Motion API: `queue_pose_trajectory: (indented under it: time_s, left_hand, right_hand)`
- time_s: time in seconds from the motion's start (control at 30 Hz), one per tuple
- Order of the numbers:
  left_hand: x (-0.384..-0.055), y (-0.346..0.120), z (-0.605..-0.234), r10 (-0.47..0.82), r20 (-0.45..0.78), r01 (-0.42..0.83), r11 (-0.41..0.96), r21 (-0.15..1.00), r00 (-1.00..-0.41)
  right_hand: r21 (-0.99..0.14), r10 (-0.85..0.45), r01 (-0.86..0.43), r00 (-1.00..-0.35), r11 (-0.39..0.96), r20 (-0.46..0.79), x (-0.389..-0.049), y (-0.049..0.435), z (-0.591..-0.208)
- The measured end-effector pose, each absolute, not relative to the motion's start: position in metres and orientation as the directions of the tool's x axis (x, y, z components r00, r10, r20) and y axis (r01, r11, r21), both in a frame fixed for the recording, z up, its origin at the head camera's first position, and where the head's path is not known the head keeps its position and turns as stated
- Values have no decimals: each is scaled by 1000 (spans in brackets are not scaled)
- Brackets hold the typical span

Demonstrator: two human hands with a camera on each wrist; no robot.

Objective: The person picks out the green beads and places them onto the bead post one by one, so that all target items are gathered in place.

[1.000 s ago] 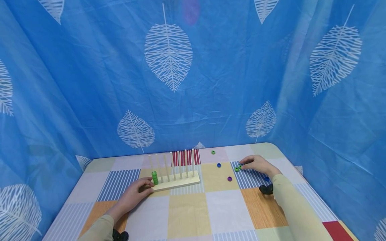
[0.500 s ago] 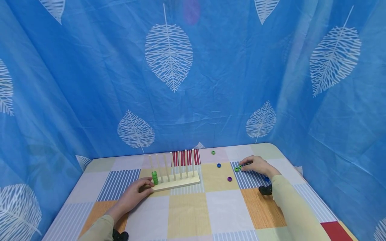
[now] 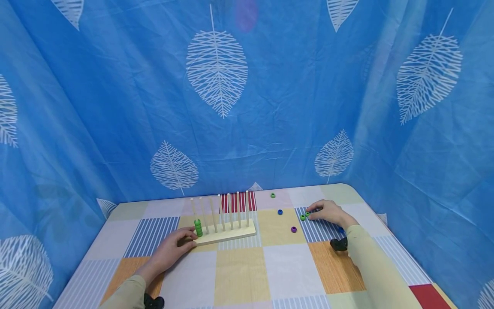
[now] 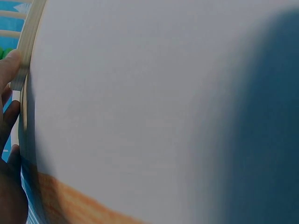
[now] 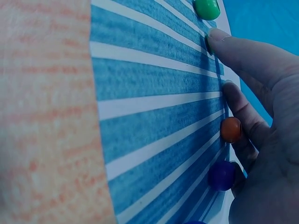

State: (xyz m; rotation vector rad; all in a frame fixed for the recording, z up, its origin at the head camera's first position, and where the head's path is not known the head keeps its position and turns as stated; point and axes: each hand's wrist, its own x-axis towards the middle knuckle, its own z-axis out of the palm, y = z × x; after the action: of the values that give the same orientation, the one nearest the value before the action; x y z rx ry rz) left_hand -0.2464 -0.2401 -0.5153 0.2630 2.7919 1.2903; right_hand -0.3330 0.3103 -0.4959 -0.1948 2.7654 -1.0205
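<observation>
My left hand grips the left end of a wooden peg rack, thumb at its front edge. Several green beads are stacked on the rack's leftmost peg; the other pegs stand bare. In the left wrist view, the rack's edge runs past my thumb. On the right, the thumb and fingers of my right hand pinch a green bead, which is mostly hidden behind the thumb in the right wrist view. Another green bead lies right beside it.
Loose on the patchwork tablecloth are a purple bead, a blue bead and a far green bead. An orange bead and a dark purple-blue bead lie under my right hand. Blue curtains enclose the table.
My right forearm has shifted very slightly left, with the fingers staying at the same green bead. The left hand, rack and loose beads have kept their places.
</observation>
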Motion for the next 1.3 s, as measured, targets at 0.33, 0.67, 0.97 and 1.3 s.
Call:
queue_pose_trajectory:
  time_s: [0.33,0.67,0.97,1.3]
  left_hand:
    - [-247,-240,-516,175,17,126,635,762,-984]
    - [-247,-242,-516,192,20,138,624,769,-981]
    - [-247,-242,-515,194,14,133,618,775,-981]
    - [-248,-242,-516,187,19,134,625,769,-982]
  right_hand:
    - [-638,-178,-65,-978,767,-113,-335,310,-498]
    - [-633,-179,-73,-978,771,-105,-336,312,-500]
    - [-637,-180,-76,-978,767,-100,-335,312,-500]
    - [-641,-173,-75,-981,764,-92,-337,313,-504]
